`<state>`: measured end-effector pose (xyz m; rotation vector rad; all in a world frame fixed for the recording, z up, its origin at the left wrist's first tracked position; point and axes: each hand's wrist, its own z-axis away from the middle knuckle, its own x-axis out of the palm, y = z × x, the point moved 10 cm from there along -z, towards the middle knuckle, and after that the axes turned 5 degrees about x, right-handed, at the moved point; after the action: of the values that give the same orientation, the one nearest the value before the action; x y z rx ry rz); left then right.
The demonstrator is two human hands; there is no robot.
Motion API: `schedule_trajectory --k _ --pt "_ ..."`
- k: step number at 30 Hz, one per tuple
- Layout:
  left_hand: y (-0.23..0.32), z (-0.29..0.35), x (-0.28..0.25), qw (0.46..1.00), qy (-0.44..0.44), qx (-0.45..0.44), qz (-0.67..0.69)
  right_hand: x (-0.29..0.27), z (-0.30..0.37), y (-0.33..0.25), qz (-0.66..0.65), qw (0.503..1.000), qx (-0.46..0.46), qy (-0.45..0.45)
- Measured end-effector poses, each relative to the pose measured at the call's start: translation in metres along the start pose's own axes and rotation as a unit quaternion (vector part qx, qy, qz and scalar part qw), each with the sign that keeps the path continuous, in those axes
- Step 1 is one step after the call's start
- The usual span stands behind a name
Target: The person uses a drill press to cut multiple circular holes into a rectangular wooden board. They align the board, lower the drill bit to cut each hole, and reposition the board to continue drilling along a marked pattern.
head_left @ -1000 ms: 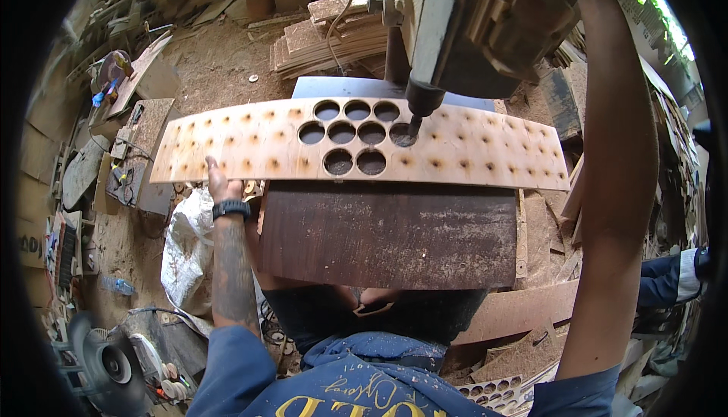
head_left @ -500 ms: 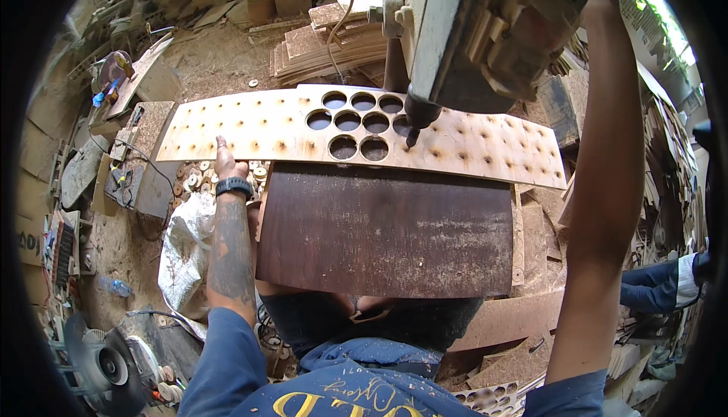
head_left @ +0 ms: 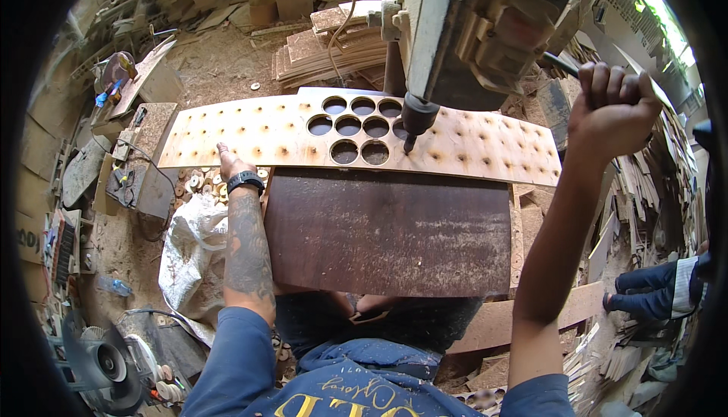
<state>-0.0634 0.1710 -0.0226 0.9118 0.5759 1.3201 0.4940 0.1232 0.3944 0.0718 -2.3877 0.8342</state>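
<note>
My left hand [head_left: 236, 165] grips the near edge of a long pale plywood board [head_left: 250, 125], thumb on top and the other fingers partly hidden. Rows of dark scorched pilot marks dot the board, and several round holes are cut through its middle. Raised at the right, my right hand [head_left: 613, 110] is wrapped round the dark lever [head_left: 560, 64] of a drill press [head_left: 447, 30]. The drill's chuck [head_left: 419, 116] hangs over the board, its bit [head_left: 409, 144] pointing at a mark right of the holes; contact is not clear.
A dark brown work table [head_left: 387, 231] supports the board. Stacked wood panels [head_left: 334, 49] lie behind. Cut wooden discs [head_left: 203, 180] and a white sack [head_left: 189, 250] are at left, near a fan [head_left: 106, 360]. Another person's legs [head_left: 644, 288] show at far right.
My right hand has come down into view with the lever. The chuck and bit have shifted slightly nearer the board's front edge, while the board's left end dipped toward me with my left hand.
</note>
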Motion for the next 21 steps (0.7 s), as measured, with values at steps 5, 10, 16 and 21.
schedule_trajectory --k 5,10,16,21 --pt "0.007 0.018 -0.004 0.999 -0.001 0.028 0.028 -0.027 0.027 0.008 -0.054 0.998 -0.006 -0.022" --pt "0.008 0.013 0.001 0.997 -0.022 0.057 0.054 -0.048 0.041 0.017 -0.084 0.996 -0.010 0.001" --pt "0.004 0.013 -0.004 0.999 0.005 0.032 0.041 -0.058 0.054 0.026 -0.115 0.993 -0.009 0.010" --pt "0.005 0.014 -0.011 0.997 0.001 0.051 0.049 -0.060 0.063 0.028 -0.112 0.993 -0.020 -0.013"
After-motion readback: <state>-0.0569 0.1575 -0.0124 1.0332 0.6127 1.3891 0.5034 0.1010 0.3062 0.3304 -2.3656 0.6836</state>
